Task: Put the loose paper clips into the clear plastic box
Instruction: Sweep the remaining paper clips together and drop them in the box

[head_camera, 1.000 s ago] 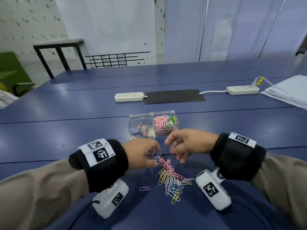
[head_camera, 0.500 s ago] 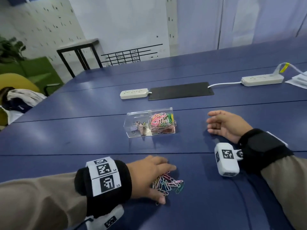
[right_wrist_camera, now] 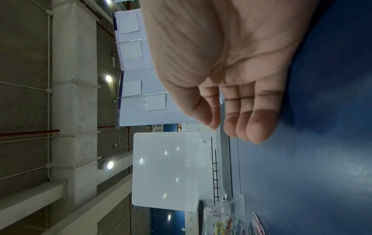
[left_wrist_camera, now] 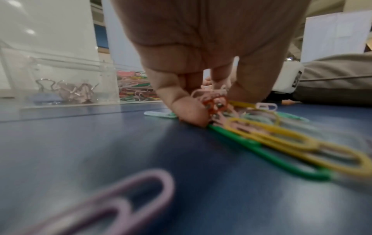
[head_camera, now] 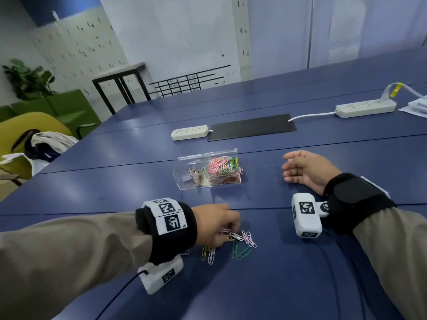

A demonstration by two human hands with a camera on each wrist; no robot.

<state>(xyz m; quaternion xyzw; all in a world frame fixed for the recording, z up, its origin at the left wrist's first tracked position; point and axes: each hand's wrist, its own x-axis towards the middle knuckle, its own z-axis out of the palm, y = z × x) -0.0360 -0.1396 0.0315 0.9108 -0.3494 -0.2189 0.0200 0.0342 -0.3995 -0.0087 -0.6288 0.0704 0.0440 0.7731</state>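
Observation:
A clear plastic box (head_camera: 209, 172) with two compartments stands on the blue table (head_camera: 115, 188); its right half holds several coloured paper clips, its left half binder clips. Loose coloured paper clips (head_camera: 240, 243) lie in a small heap near the table's front. My left hand (head_camera: 219, 224) is down on that heap, and the left wrist view shows its fingers (left_wrist_camera: 189, 109) pinching a bunch of the clips (left_wrist_camera: 216, 103) against the table. My right hand (head_camera: 305, 169) rests on its edge to the right of the box, fingers (right_wrist_camera: 255, 127) relaxed and holding nothing.
Two white power strips (head_camera: 189, 132) (head_camera: 365, 108) and a black mat (head_camera: 251, 127) lie behind the box. Papers (head_camera: 418, 107) sit at the far right. A yellow chair (head_camera: 20, 135) with clothes stands left of the table.
My left hand dropped onto the heap and curled its fingers round clips. My right hand drew away from the heap to the right of the box and has stayed there.

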